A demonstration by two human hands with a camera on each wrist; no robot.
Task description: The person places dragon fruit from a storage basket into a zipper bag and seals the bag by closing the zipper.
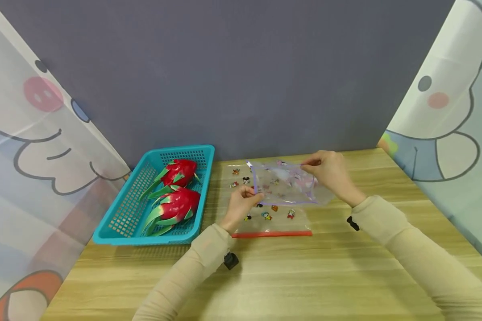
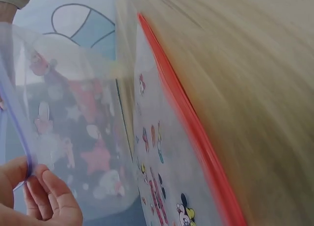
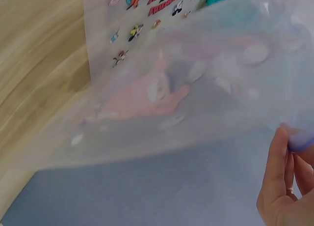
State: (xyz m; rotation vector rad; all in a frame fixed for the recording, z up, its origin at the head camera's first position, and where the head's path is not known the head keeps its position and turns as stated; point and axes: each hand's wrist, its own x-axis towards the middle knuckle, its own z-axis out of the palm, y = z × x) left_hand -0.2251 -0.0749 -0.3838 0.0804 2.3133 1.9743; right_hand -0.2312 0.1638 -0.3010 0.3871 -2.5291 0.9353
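Note:
A clear zip bag with a purple edge and pink printed figures hangs between the two hands, above a second bag. My left hand pinches its purple zip between thumb and fingers, also plain in the left wrist view. The right hand grips the purple edge farther right; in the right wrist view the bag's film spreads out from these fingers. Beneath lies a clear bag with a red zip, flat on the table and printed with small cartoon characters. Part of it is covered by the raised bag.
A blue plastic basket stands on the left of the wooden table. Inside lie two red dragon fruits, one farther back and one nearer. A grey wall rises behind, with cartoon-printed cloths at both sides.

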